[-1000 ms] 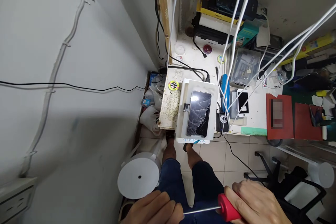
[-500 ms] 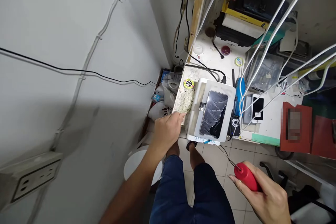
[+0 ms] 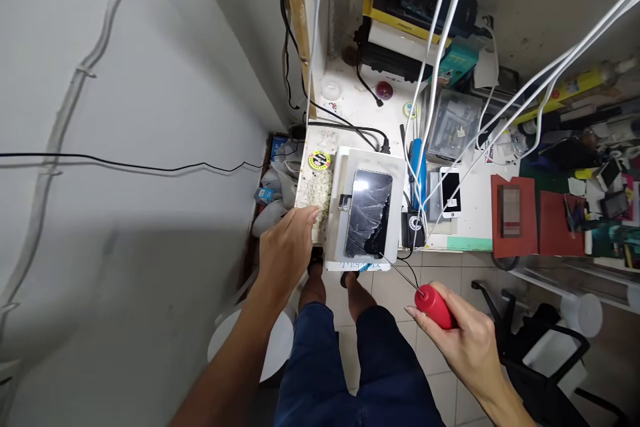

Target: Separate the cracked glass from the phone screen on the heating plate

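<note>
A phone with a cracked, glossy black screen [image 3: 367,207] lies on the pale flat top of a white box-like device [image 3: 399,180] at the table's near edge. My right hand [image 3: 470,330] is closed around the red handle of a thin metal-shafted tool [image 3: 434,305]. The tool's slim tip reaches the phone's lower edge; whether it touches the glass I cannot tell. My left hand [image 3: 287,243] is closed beside the device, at the crumb-covered table edge [image 3: 316,193]. Its fingertips are pressed together, and anything between them is hidden.
White cables [image 3: 443,33] hang across the right side. Another phone, white-framed [image 3: 450,192], lies right of a blue tool [image 3: 418,167]. Behind are a clear parts box [image 3: 456,121] and stacked boxes [image 3: 400,47]. A wall [image 3: 150,180] rises on the left, above a white bin [image 3: 273,347].
The view has shifted, so the table appears further left. My right hand has brought the tool's tip from below the device up to the phone's lower edge. My left hand remains closed by the table edge.
</note>
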{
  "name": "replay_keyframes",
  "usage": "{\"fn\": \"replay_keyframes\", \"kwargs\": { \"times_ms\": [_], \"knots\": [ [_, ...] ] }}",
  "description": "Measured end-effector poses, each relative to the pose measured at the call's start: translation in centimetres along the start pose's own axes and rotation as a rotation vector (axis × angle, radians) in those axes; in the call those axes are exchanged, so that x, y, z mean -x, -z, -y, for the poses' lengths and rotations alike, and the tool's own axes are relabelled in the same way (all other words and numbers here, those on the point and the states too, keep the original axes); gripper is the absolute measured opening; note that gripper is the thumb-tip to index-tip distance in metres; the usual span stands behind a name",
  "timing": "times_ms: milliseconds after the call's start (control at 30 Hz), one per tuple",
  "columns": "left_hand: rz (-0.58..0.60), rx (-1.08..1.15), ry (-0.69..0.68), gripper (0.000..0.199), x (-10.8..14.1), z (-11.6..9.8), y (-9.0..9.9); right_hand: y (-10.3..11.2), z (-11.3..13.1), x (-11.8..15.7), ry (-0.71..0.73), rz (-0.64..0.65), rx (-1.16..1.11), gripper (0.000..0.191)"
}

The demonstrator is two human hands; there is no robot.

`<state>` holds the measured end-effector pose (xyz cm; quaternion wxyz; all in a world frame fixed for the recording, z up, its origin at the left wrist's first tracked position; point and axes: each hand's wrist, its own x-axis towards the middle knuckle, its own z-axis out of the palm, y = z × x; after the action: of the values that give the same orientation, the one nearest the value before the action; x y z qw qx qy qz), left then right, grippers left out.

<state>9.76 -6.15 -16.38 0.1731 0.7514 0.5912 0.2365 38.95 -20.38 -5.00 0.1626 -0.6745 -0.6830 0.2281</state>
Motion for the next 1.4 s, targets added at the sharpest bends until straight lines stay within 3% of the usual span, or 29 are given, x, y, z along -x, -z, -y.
{"fn": "replay_keyframes", "kwargs": {
  "times_ms": [200, 300, 367, 467, 567, 800, 900, 1000, 1133, 1167, 1233, 1333, 1400],
  "knots": [
    [-0.07, -0.013, 0.012, 0.028, -0.3, -0.6, 1.1, 0.0, -1.1, 0.1, -0.049, 0.045, 0.022, 0.026],
    [-0.124, 0.092, -0.104, 0.008, -0.6, -1.5, 2.7, -0.1, -1.4, 0.2, -0.05, 0.046, 0.036, 0.025],
    [-0.144, 0.198, -0.238, 0.022, -0.9, -2.4, 3.8, -0.2, -1.5, 0.2, -0.051, 0.045, 0.049, 0.026],
    [-0.077, 0.297, -0.397, 0.041, -1.2, -3.7, 4.8, -0.2, -1.7, 0.3, -0.047, 0.051, 0.061, 0.027],
    [0.004, 0.308, -0.464, 0.048, -1.1, -4.9, 5.1, -0.1, -1.6, 0.2, -0.039, 0.06, 0.058, 0.025],
    [0.193, 0.28, -0.559, 0.017, -1.2, -7.2, 5.1, 0.5, -0.4, 0.0, 0.066, 0.049, 0.048, 0.026],
    [0.181, 0.373, -0.585, 0.021, -1.2, -7.2, 5.5, 0.9, -0.3, 0.1, 0.123, 0.042, 0.042, 0.028],
    [0.105, 0.482, -0.527, 0.027, -0.9, -6.0, 6.9, 1.3, -0.9, 0.5, 0.147, 0.037, 0.056, 0.029],
    [-0.075, 0.437, -0.176, 0.016, -0.3, -3.6, 7.8, 1.4, -1.9, 1.1, 0.111, 0.032, 0.048, 0.024],
    [-0.089, 0.371, -0.097, 0.012, -0.2, -3.1, 7.5, 1.3, -2.0, 1.2, 0.11, 0.022, 0.04, 0.024],
    [-0.038, 0.201, -0.013, 0.025, -0.1, -2.1, 6.0, 1.1, -1.9, 1.1, 0.123, 0.014, 0.025, 0.025],
    [0.044, 0.051, -0.023, 0.038, -0.4, -1.0, 3.3, 0.7, -1.6, 0.9, 0.136, 0.029, 0.021, 0.024],
    [0.062, 0.029, -0.035, 0.027, -0.6, -0.6, 2.1, 0.5, -1.7, 0.8, 0.124, 0.034, 0.041, 0.024]
  ]
}}
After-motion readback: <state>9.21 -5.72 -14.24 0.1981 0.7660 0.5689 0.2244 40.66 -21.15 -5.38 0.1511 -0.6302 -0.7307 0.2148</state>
